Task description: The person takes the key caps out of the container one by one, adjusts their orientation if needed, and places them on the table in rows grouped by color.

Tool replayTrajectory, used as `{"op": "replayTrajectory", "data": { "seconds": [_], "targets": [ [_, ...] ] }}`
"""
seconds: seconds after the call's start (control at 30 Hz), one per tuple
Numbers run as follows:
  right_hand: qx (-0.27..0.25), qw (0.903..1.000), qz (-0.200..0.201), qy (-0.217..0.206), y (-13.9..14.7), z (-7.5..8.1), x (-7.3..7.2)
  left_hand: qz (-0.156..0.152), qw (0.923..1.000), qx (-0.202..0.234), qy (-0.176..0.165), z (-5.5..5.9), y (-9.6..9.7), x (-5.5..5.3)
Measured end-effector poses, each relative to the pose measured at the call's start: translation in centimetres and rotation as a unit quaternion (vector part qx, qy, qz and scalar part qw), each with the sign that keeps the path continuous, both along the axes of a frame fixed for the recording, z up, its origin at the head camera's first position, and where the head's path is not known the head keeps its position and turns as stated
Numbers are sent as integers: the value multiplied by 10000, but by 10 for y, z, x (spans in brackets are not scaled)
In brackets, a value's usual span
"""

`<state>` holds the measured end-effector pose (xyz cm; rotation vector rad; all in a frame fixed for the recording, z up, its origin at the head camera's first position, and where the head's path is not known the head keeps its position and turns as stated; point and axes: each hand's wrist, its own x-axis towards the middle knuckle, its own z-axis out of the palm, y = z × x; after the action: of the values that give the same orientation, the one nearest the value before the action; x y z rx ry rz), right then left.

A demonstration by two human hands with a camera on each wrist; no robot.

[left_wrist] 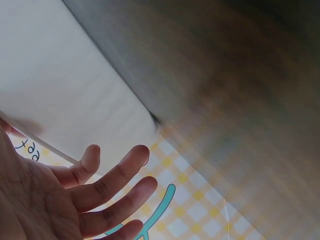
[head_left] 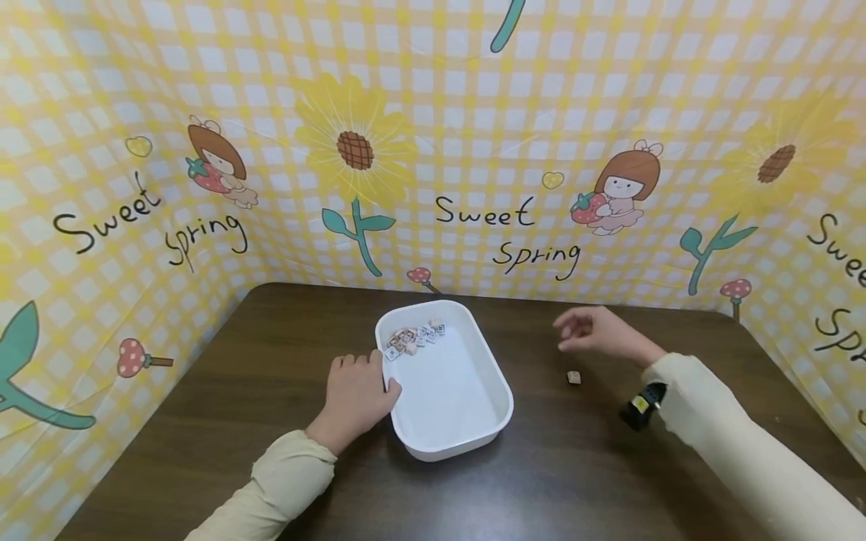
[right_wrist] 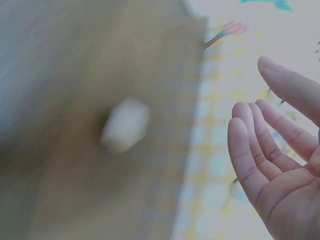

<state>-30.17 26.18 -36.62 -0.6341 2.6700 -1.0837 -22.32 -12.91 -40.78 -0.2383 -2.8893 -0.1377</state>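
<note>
A yellow checked cloth (head_left: 460, 90) hangs behind a dark brown table (head_left: 575, 473). On the left, the left hand (head_left: 357, 392) holds the side of a white tray (head_left: 449, 398), thumb over the rim and fingers outside, maybe so it won't slide. Little tiles (head_left: 392, 352) sit bunched inside, at the far end, where the walls probably keep them in. Farther right, one loose tile (head_left: 573, 378) lies on the table. The right hand (head_left: 595, 332) is just past it, fingers softly bent and holding nothing, perhaps because the tile is close by.
</note>
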Motion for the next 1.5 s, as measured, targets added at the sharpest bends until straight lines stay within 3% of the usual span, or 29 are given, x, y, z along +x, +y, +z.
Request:
{"op": "replayTrajectory", "data": {
  "seconds": [0.1,0.3,0.47,0.6,0.77,1.0,1.3,1.5],
  "targets": [
    [-254,9995,-19,174,-34,16,-12,11,10000,-2,10,-1,-1,0],
    [-1037,9944,-180,64,-114,37,-29,-6,10000,21,35,-2,-1,-1],
    [-1493,9881,-121,-351,-172,31,-39,14,10000,2,13,-1,0,0],
    [-1356,9885,-105,-660,-202,13,-42,9,10000,1,-39,-2,1,-1],
    [-736,9942,-344,-701,-223,-9,-37,-24,9999,-61,99,-3,1,-1],
    [-66,9996,-220,-152,-238,-36,-34,-25,9994,-80,346,-4,-1,0],
    [85,9998,95,131,-247,-47,-33,-64,9984,-120,545,-3,-1,0],
    [95,9994,41,316,-250,-52,-34,-71,9986,-110,514,-3,-1,0]
  ]
}}
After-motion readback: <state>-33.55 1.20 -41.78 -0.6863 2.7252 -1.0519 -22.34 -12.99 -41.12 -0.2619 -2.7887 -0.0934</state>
